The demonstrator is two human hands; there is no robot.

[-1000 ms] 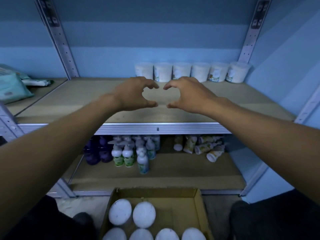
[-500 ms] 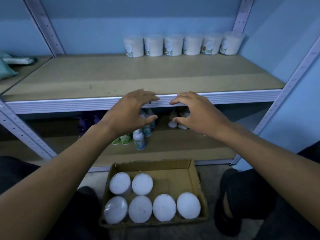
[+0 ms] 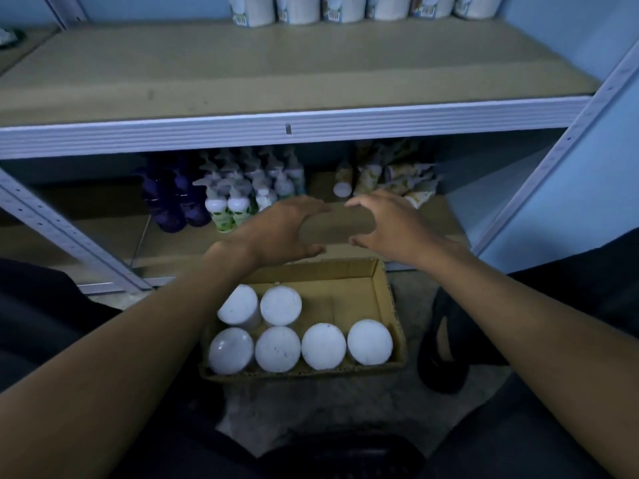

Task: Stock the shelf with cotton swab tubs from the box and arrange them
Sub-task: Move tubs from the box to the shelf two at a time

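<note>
A cardboard box [image 3: 389,299] sits on the floor below the shelving with several white cotton swab tubs [image 3: 323,345] standing in it, lids up. Another row of tubs [image 3: 297,8] lines the back of the upper shelf [image 3: 294,129]. My left hand [image 3: 283,229] and my right hand [image 3: 387,226] hover side by side above the box's far edge, in front of the lower shelf. Both have fingers and thumbs loosely spread in a C shape and hold nothing. They are well above the tubs in the box.
The lower shelf carries purple bottles [image 3: 173,202], white pump bottles [image 3: 238,202] and small tubes [image 3: 401,178] lying about. Metal uprights [image 3: 62,233] flank the shelving. Blue wall stands at the right. My dark-clothed knees frame the box.
Both hands have come down from the upper shelf to just above the box, still empty. My view has tilted down, so the box now fills more of the frame.
</note>
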